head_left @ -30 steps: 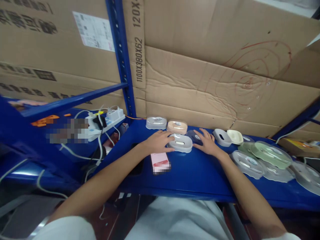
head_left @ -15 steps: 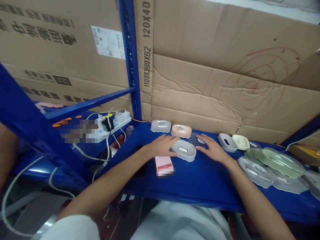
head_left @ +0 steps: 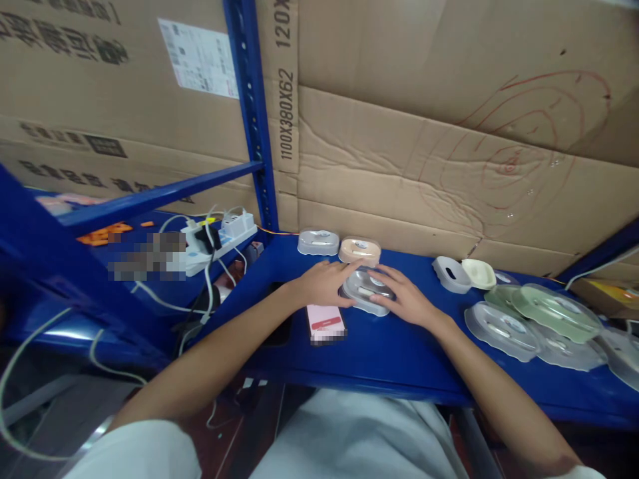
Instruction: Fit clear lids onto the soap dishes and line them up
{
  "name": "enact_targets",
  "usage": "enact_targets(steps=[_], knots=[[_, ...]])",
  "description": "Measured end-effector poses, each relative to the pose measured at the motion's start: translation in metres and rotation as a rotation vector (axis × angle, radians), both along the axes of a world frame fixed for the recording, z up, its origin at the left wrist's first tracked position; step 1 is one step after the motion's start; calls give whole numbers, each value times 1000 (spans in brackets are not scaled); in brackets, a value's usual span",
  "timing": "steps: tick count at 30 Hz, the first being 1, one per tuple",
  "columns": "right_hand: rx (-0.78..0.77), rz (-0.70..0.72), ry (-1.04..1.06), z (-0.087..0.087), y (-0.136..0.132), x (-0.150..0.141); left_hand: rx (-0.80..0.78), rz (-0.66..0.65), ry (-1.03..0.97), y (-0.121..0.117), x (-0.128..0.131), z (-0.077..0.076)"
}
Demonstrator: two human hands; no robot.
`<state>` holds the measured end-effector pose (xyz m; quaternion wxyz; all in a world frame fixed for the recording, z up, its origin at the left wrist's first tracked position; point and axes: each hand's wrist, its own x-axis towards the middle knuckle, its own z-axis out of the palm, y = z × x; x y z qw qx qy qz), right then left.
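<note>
An oval grey soap box [head_left: 367,303] stands on the blue shelf in front of me, its clear lid [head_left: 370,279] lying over it. My left hand [head_left: 327,283] grips the left side of the box, fingers along the back edge and thumb at the front. From the right, my right hand [head_left: 407,296] holds the lid, with fingers on its far edge and thumb on its near edge. Whether the lid is fully seated I cannot tell. A phone [head_left: 325,324] with a pink screen lies just below my left hand.
Behind my hands are a lidded grey box [head_left: 318,243] and a lidded peach box [head_left: 359,250]. To the right lie an uncovered grey box [head_left: 452,274], a cream piece [head_left: 479,273] and several lidded boxes, some green [head_left: 556,311]. A power strip [head_left: 237,238] with cables sits left.
My right hand has brought the clear lid left and over the grey soap box, which was uncovered before. My left hand has stayed at the box. The view has shifted slightly.
</note>
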<state>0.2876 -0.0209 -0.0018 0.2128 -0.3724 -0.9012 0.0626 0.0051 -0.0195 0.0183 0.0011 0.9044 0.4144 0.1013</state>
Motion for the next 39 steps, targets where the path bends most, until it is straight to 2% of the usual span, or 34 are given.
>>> enact_targets(steps=[6, 12, 25, 34, 39], knots=[[20, 16, -24, -3, 1, -2, 9, 5, -10, 3, -1, -6], [33, 94, -89, -4, 0, -2, 21, -37, -52, 5, -3, -9], [40, 58, -146, -8, -5, -10, -7, -32, -16, 2, -3, 0], [6, 95, -122, -16, 2, -4, -40, -52, -46, 9, -7, -5], [-4, 67, -120, -17, 2, -3, -44, -63, -75, 9, -7, -6]])
